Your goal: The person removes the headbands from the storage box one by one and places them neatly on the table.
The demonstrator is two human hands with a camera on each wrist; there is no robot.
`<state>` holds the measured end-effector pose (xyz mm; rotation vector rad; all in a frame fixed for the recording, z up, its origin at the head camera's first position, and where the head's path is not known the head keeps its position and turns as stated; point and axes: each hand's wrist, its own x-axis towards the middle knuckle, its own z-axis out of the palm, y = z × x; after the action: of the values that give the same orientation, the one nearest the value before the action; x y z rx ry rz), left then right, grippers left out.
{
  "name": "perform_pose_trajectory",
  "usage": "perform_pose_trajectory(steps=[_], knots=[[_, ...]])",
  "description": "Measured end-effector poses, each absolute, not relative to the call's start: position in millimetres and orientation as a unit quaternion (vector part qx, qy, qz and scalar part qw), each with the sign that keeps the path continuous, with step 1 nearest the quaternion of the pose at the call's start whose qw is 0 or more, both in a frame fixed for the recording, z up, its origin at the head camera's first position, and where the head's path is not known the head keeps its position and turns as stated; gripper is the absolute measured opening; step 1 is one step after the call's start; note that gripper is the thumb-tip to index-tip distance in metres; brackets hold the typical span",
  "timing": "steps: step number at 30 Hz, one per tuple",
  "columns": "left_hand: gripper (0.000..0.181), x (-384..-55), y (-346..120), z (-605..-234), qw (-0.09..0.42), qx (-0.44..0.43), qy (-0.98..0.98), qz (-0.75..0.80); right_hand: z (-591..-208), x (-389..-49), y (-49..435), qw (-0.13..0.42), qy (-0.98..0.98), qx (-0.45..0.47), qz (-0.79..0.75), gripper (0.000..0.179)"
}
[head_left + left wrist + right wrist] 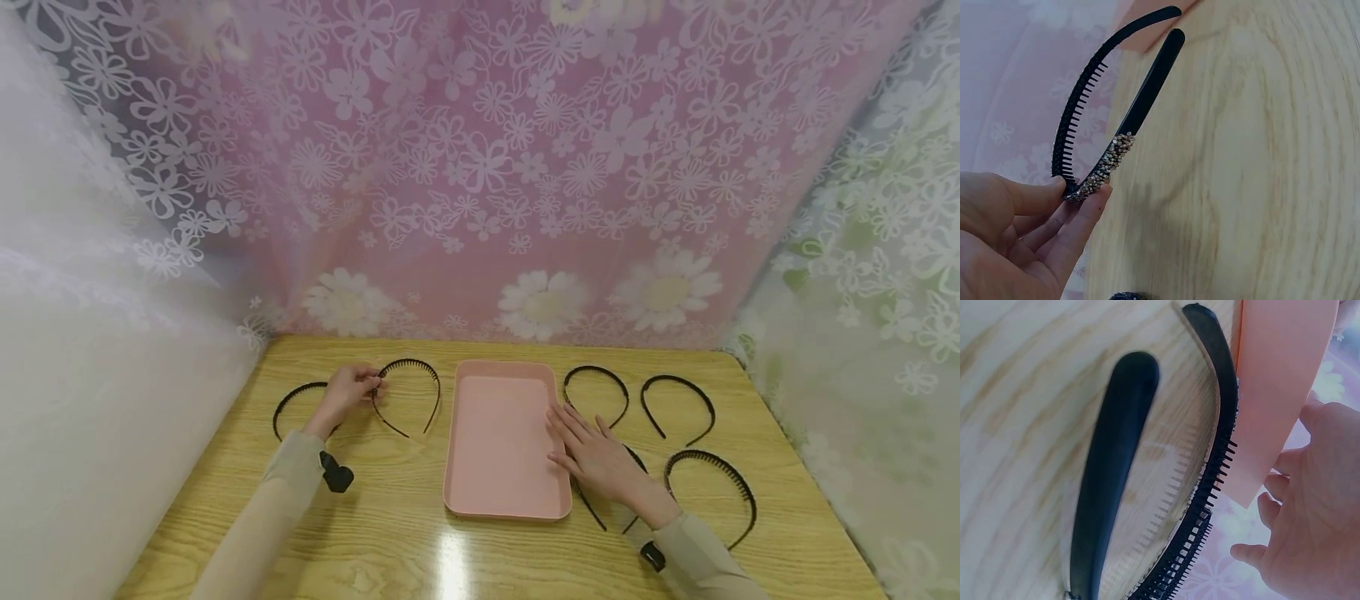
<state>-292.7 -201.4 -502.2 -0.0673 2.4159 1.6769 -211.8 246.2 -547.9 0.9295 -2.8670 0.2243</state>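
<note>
My left hand point(347, 395) pinches a black toothed headband point(407, 362) between thumb and fingers, left of a pink rectangular tray point(502, 442). Sparkling beads point(1113, 159) cover part of that band in the left wrist view, and its two ends point away from the hand. My right hand point(598, 460) lies with extended fingers at the tray's right rim. Beneath that hand and wrist is another black headband point(592, 507), partly hidden. In the right wrist view, a toothed headband point(1225, 394) lies close beside the tray's outer wall point(1279, 381).
Left of the tray, one headband point(288, 402) lies partly behind my left hand. To the right are further black headbands, two at the back point(597, 368) point(678, 380) and one nearer point(716, 458). Floral curtains point(480, 167) surround the wooden table point(390, 533).
</note>
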Motion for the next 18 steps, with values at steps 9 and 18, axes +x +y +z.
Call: perform_pose_trajectory(steps=[9, 18], knots=[[0.036, -296, -207, -515, 0.111, -0.023, 0.834, 0.541, -550, -211, 246, 0.104, -0.936, 0.324, 0.087, 0.066], [0.034, -298, -206, -519, 0.101, -0.024, 0.861, 0.498, -552, -212, 248, 0.093, -0.939, 0.321, 0.081, 0.066]])
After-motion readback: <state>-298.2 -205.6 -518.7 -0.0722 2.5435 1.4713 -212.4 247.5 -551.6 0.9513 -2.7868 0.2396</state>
